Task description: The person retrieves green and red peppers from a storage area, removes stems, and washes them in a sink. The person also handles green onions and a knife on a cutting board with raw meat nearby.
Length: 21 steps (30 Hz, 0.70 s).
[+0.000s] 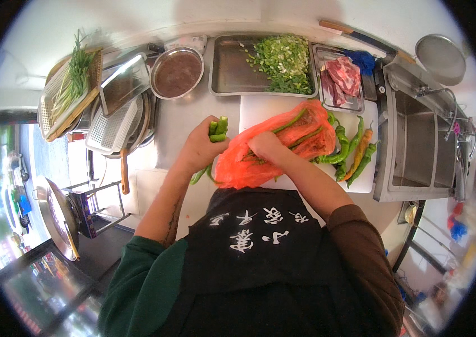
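Note:
My left hand (200,147) is closed around a bunch of long green peppers (217,129), held upright over the steel counter just left of a white cutting board (260,109). My right hand (266,147) rests on a crumpled red plastic bag (300,135) lying on the board, fingers gripping the plastic. More green peppers show through the bag. Several loose green peppers (346,147) and one orange pepper (360,147) lie on the board to the right of the bag.
Behind the board stand a steel tray of chopped greens (232,70), a tray of raw meat (340,76) and a round bowl (177,72). White colanders (115,126) and a basket of green stalks (72,84) sit left. A steel sink (418,146) is right.

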{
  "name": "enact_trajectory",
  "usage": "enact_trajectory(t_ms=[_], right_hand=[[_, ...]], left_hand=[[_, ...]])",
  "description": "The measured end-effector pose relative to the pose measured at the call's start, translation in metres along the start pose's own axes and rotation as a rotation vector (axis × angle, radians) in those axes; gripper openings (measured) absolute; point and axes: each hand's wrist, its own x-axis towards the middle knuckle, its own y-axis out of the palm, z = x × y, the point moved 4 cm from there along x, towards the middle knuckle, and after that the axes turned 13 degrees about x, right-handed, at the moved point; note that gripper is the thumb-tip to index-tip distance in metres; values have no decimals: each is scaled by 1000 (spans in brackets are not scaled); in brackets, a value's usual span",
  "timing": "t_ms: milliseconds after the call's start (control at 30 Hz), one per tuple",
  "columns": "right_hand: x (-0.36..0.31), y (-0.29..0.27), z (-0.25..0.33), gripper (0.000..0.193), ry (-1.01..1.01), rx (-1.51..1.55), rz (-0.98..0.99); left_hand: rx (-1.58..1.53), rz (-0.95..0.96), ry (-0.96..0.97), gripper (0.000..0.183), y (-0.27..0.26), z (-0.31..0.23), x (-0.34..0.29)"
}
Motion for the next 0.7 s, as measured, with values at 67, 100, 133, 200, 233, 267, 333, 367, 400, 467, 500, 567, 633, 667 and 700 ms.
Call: enact_trajectory(t_ms=[67, 100, 133, 200, 233, 267, 333, 367, 400, 467, 500, 567, 633, 667, 700], right_hand=[[-3, -4, -13, 22, 37, 44, -17], [-9, -15, -15, 23, 77, 79, -21], [-16, -27, -17, 25, 119, 111, -25], [-40, -55, -14, 25, 52, 121, -169], [-52, -70, -7, 26, 15, 126, -240], [-61, -84, -2, 26, 32, 164, -267], [-85, -121, 17, 28, 71, 238, -330], [-98, -136, 27, 30, 7, 256, -470], [-114, -148, 37, 33, -55, 276, -608], [-140, -168, 57, 36, -161, 348, -829], [-152, -180, 68, 37, -199, 395, -920], [-162, -178, 77, 35, -193, 710, -1014], [-164, -161, 80, 30, -85, 1233, -1001], [-162, -156, 79, 26, -85, 1411, -1008], [-161, -154, 75, 27, -54, 1445, -978]], left_hand=[[14, -9, 24, 34, -1, 0, 2], [-1, -1, 22, 34, -1, 3, 3], [-18, 8, 22, 33, -1, 6, 4], [-46, 28, 37, 31, 2, 8, 9], [-57, 36, 46, 30, 4, 9, 12], [-68, 45, 56, 29, 6, 9, 14], [-119, 124, 110, 33, 11, -3, 16], [-145, 163, 138, 35, 13, -11, 17], [-147, 172, 146, 34, 13, -23, 15], [-153, 185, 153, 32, 17, -47, 9], [-175, 150, 291, 35, 21, -60, 11], [-217, 73, 552, 41, 27, -82, 11], [-165, 144, 559, 42, 33, -107, 11], [-138, 178, 561, 43, 35, -116, 11], [-97, 192, 508, 42, 40, -115, 14]])
